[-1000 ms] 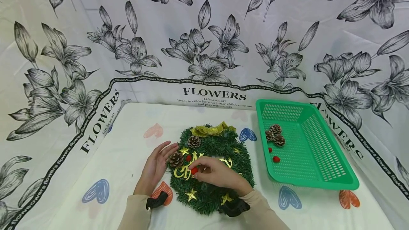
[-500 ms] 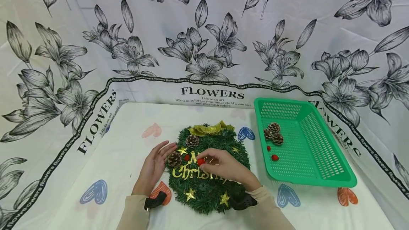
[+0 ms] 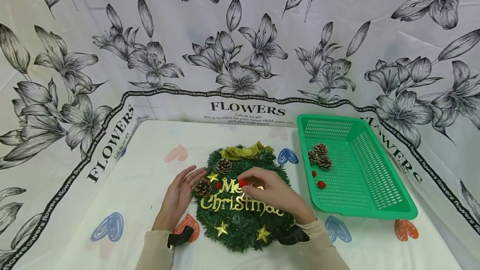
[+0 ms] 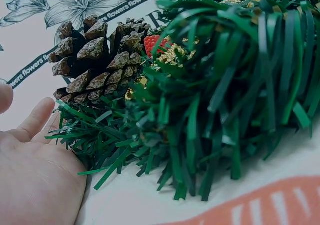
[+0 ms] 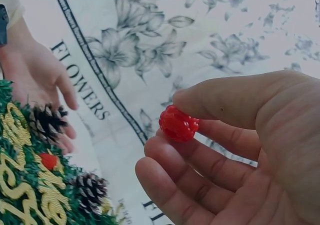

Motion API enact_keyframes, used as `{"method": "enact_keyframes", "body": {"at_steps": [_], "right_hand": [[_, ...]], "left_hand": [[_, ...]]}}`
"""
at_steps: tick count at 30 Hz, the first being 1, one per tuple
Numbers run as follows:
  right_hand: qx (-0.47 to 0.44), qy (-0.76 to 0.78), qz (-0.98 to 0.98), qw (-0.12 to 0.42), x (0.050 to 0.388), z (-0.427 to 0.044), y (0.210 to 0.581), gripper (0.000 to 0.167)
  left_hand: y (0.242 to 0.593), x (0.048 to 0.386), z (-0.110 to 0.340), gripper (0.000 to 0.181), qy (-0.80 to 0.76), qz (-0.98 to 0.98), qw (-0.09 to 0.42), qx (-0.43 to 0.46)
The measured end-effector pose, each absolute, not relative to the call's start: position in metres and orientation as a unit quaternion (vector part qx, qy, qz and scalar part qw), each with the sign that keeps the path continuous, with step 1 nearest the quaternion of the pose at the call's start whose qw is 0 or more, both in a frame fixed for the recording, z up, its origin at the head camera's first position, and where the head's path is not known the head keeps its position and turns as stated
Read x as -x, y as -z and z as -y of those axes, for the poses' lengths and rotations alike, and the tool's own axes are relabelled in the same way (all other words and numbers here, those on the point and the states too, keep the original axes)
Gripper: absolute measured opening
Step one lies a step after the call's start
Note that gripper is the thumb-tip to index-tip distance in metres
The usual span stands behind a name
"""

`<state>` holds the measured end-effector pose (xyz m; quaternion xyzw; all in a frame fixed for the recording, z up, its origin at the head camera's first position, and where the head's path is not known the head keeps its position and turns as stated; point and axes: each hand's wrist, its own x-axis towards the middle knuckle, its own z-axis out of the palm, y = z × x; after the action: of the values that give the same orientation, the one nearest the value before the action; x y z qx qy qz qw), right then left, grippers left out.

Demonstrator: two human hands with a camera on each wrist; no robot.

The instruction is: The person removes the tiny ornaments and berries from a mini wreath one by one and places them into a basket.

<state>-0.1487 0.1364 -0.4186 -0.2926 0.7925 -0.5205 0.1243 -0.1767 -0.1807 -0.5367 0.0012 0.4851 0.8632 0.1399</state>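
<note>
A green wreath [image 3: 240, 228] lies on the white cloth, with gold "Merry Christmas" lettering [image 3: 240, 203], gold stars, a gold ribbon [image 3: 245, 151] at its top and two pine cones [image 3: 224, 166] at its upper left. One red berry [image 3: 218, 185] sits beside the lower cone [image 4: 100, 60]. My right hand [image 3: 275, 193] pinches another red berry [image 5: 178, 124] between thumb and fingertips, above the lettering. My left hand [image 3: 179, 197], palm turned toward the wreath, has its fingers extended by the lower cone; whether they touch the wreath is unclear.
A green plastic basket [image 3: 406, 186] stands to the right of the wreath, holding several pine cones [image 3: 324, 161] and two red berries [image 3: 321, 184]. Behind the table hangs a white curtain [image 3: 168, 107] with a flower print.
My right hand has moved right and slightly away from me with the berry in its fingertips, uncovering more of the gold lettering. The left hand has stayed at the wreath's left edge.
</note>
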Motion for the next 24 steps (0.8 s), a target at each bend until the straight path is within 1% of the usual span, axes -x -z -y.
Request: {"method": "enact_keyframes", "body": {"at_steps": [6, 14, 17, 24], "right_hand": [[0.286, 0.534, -0.789, 0.101, 0.148, -0.145, 0.412, 0.028], [0.281, 0.531, -0.797, 0.058, 0.148, -0.158, 0.409, 0.028], [0.274, 0.532, -0.799, 0.050, 0.149, -0.163, 0.408, 0.028], [0.253, 0.532, -0.807, 0.042, 0.151, -0.172, 0.404, 0.027]], "left_hand": [[0.537, 0.175, 0.180, 0.062, -0.860, -0.491, 0.137, -0.002], [0.536, 0.173, 0.182, 0.064, -0.860, -0.490, 0.139, -0.002], [0.535, 0.173, 0.182, 0.065, -0.859, -0.492, 0.141, -0.005], [0.533, 0.174, 0.181, 0.062, -0.851, -0.505, 0.142, -0.008]]}}
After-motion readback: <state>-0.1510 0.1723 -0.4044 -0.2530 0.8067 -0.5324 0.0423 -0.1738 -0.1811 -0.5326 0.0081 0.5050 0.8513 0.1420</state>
